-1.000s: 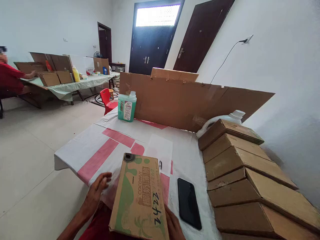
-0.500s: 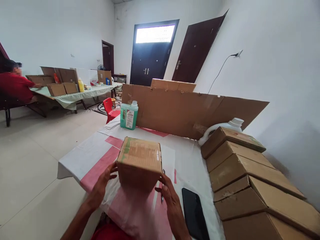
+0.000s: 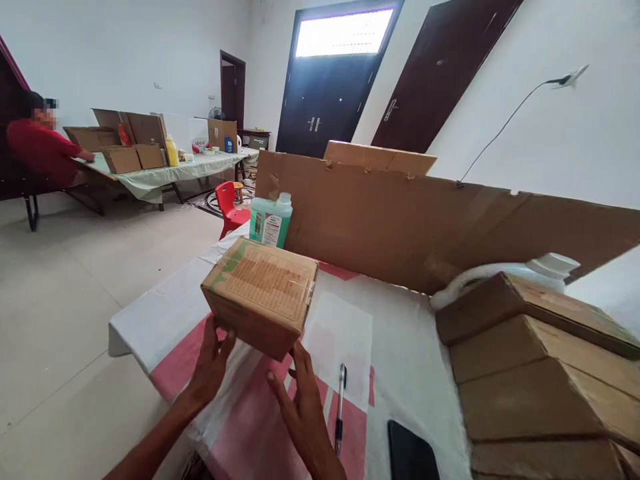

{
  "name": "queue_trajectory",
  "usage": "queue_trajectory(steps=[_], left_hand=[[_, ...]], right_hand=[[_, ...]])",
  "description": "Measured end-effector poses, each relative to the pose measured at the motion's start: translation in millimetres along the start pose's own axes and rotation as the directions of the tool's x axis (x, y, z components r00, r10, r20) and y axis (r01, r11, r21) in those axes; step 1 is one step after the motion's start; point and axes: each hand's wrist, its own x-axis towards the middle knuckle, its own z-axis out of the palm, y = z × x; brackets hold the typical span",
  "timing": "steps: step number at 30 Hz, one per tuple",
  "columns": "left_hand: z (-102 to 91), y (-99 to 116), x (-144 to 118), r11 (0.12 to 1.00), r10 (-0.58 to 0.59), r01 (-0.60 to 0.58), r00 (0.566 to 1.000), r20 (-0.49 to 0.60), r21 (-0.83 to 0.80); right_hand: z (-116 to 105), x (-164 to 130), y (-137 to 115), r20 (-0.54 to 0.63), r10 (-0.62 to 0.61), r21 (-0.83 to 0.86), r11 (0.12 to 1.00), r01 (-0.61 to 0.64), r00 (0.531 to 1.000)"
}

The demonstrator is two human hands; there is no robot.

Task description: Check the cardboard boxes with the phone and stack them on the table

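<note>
A brown cardboard box point(image 3: 260, 293) with green marks and printed text on top sits at an angle on the covered table, in front of the green jug. My left hand point(image 3: 207, 373) is at its near left side, fingers spread and fingertips at the lower part of the near face. Below the box's near right corner is my right hand point(image 3: 303, 400), its thumb apart and its fingers stretched toward that corner. Whether those fingertips touch the box is hard to tell. Right of this hand lies a pen point(image 3: 341, 407), with a black phone point(image 3: 411, 450) beyond it.
A jug of green liquid point(image 3: 271, 220) stands behind the box. An upright cardboard sheet point(image 3: 400, 220) borders the back. Several stacked boxes point(image 3: 525, 400) and a white jug point(image 3: 500, 270) are at the right. A person in red point(image 3: 45, 150) sits at another table point(image 3: 175, 175).
The box has turned and shifted left and away from me. My hands have moved from its two sides to its near side. The view has swung slightly.
</note>
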Motion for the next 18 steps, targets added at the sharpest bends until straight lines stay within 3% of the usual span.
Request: queue_trajectory(steps=[4,9,13,18], left_hand=[[2.5,3,101,0.985,0.171,-0.169,0.98,-0.096,0.037],[24.1,-31,210,0.983,0.176,-0.168,0.975,-0.138,0.068],[37.4,-59,266,0.981,0.152,-0.13,0.976,-0.157,0.143],[44.9,-73,298,0.955,0.175,-0.137,0.976,-0.127,0.262]], right_hand=[[27,99,-6,0.123,-0.024,0.086,0.996,0.014,0.992],[56,200,39,0.154,0.058,0.054,0.996,-0.067,0.986],[73,243,78,0.174,0.116,-0.003,0.993,-0.117,0.978],[83,264,97,0.177,0.123,-0.029,0.992,-0.12,0.976]])
